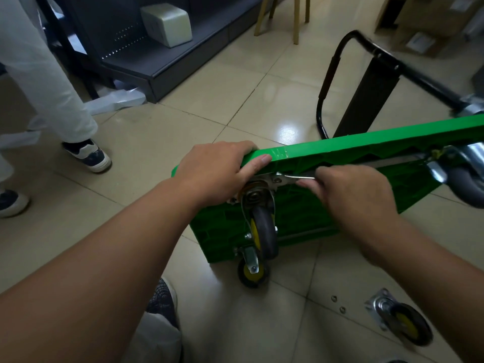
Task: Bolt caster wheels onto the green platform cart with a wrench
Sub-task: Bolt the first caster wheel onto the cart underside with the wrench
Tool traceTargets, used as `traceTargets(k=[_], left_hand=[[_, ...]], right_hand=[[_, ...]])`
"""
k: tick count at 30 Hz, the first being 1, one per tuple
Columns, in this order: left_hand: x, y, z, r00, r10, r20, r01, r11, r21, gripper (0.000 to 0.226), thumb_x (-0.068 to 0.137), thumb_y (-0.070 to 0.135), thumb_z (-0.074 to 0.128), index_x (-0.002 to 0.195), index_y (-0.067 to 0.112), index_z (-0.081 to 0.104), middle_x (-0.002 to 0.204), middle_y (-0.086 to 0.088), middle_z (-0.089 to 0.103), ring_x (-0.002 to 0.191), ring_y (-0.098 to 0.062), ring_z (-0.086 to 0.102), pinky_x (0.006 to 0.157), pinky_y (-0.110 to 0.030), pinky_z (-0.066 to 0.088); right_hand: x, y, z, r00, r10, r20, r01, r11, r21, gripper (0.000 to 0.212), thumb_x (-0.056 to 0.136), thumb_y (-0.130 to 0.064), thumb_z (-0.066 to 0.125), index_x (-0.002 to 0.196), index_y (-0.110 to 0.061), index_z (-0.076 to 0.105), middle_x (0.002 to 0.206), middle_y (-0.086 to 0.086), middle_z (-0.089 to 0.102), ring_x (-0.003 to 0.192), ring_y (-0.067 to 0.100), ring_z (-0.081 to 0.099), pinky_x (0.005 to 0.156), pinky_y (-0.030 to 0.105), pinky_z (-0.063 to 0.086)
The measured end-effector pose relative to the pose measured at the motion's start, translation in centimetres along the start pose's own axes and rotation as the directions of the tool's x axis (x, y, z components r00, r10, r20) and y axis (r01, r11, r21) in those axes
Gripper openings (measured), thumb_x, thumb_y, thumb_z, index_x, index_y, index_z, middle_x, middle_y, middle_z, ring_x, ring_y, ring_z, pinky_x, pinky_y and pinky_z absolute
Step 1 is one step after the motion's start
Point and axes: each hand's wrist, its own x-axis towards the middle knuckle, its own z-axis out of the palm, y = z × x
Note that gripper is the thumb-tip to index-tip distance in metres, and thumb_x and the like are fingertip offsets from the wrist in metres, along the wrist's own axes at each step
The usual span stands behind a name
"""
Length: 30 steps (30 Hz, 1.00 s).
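Down on the tiled floor (199, 108), tipped on its long edge: one green platform cart (340, 150) with three mounted casters in sight, nearest caster (262, 227), lower caster (252, 272) and far-right caster (468, 182), plus one loose caster (404, 323) lying near two small metal fasteners (334, 298), and one wrench (294, 177). Left hand (217, 174) clamped over the cart's upper edge, thumb along the rim; right hand (351, 195) curled round the wrench handle, wrench head at a bolt of the nearest caster's plate.
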Motion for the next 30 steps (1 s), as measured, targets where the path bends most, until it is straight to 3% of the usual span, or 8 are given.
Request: traceTargets(k=[4,8,14,17,19,21,24,30], left_hand=[[-0.2,0.0,0.0,1.000,0.010,-0.012,-0.010,1.000,-0.022,0.053,0.101,0.067,0.025,0.134,0.039,0.055,0.107,0.005,0.069,0.092,-0.021,0.061,0.069,-0.036,0.036],[-0.2,0.1,-0.1,1.000,0.010,-0.014,-0.011,1.000,-0.021,0.053,0.101,0.067,0.026,0.135,0.039,0.055,0.113,0.004,0.070,0.098,-0.023,0.063,0.071,-0.036,0.039],[-0.3,0.1,-0.4,1.000,0.011,-0.015,-0.012,0.999,-0.044,0.052,0.101,0.067,0.028,0.133,0.038,0.056,0.114,0.003,0.070,0.100,-0.023,0.062,0.071,-0.036,0.039],[-0.3,0.1,-0.2,1.000,0.022,-0.018,-0.022,0.999,-0.038,0.053,0.100,0.068,0.027,0.133,0.038,0.056,0.112,0.004,0.069,0.097,-0.022,0.061,0.069,-0.036,0.036],[-0.3,0.0,-0.2,1.000,0.024,-0.019,-0.025,0.998,-0.056,0.052,0.100,0.068,0.027,0.133,0.039,0.056,0.111,0.005,0.069,0.095,-0.020,0.060,0.068,-0.035,0.035],[-0.3,-0.1,-0.2,1.000,0.024,-0.019,-0.025,0.996,-0.084,0.051,0.100,0.068,0.029,0.135,0.041,0.054,0.114,0.007,0.069,0.097,-0.019,0.060,0.069,-0.035,0.035],[-0.3,-0.3,-0.3,0.999,0.030,-0.011,-0.032,0.992,-0.123,0.051,0.097,0.071,0.036,0.138,0.045,0.050,0.120,0.010,0.068,0.102,-0.016,0.060,0.072,-0.033,0.036],[-0.3,-0.6,-0.2,0.994,0.104,0.042,-0.101,0.991,-0.084,0.070,0.084,0.074,0.057,0.146,0.046,0.040,0.128,0.014,0.065,0.106,-0.014,0.061,0.082,-0.036,0.050]], right_hand=[[2.7,-1.4,-4.6,0.973,-0.135,0.187,0.187,0.937,-0.295,0.054,0.099,-0.056,0.045,0.062,-0.021,0.028,0.067,0.004,0.061,0.065,0.026,0.057,0.063,0.034,0.029],[4.0,-3.8,-7.3,0.943,-0.192,0.271,0.296,0.855,-0.425,0.037,0.105,-0.033,0.045,0.071,-0.020,0.038,0.087,0.005,0.067,0.088,0.026,0.062,0.071,0.036,0.030],[4.4,-4.5,-8.4,0.926,-0.222,0.304,0.347,0.815,-0.463,0.039,0.105,-0.029,0.043,0.070,-0.014,0.038,0.077,0.006,0.057,0.074,0.026,0.046,0.070,0.036,0.030],[2.6,-1.5,-6.9,0.969,-0.162,0.187,0.208,0.942,-0.264,0.044,0.102,-0.054,0.043,0.074,-0.021,0.054,0.069,0.002,0.061,0.065,0.022,0.056,0.066,0.034,0.039],[-0.1,0.6,-4.6,0.994,0.049,0.094,-0.066,0.982,0.179,0.052,0.094,-0.065,0.042,0.068,-0.023,0.057,0.057,-0.002,0.054,0.052,0.017,0.051,0.057,0.032,0.044],[-2.7,1.1,-1.7,0.942,0.264,0.205,-0.332,0.665,0.669,0.052,0.089,-0.064,0.047,0.067,-0.019,0.062,0.059,0.003,0.056,0.053,0.019,0.051,0.056,0.037,0.045],[-5.0,-0.9,2.8,0.851,0.390,0.351,-0.464,0.246,0.851,0.052,0.089,-0.054,0.051,0.068,-0.009,0.066,0.061,0.014,0.058,0.054,0.023,0.050,0.056,0.033,0.041],[-5.0,-6.5,7.8,0.816,0.400,0.418,-0.420,-0.086,0.903,0.052,0.094,-0.044,0.052,0.069,0.000,0.059,0.055,0.009,0.045,0.051,0.018,0.040,0.048,0.025,0.032]])
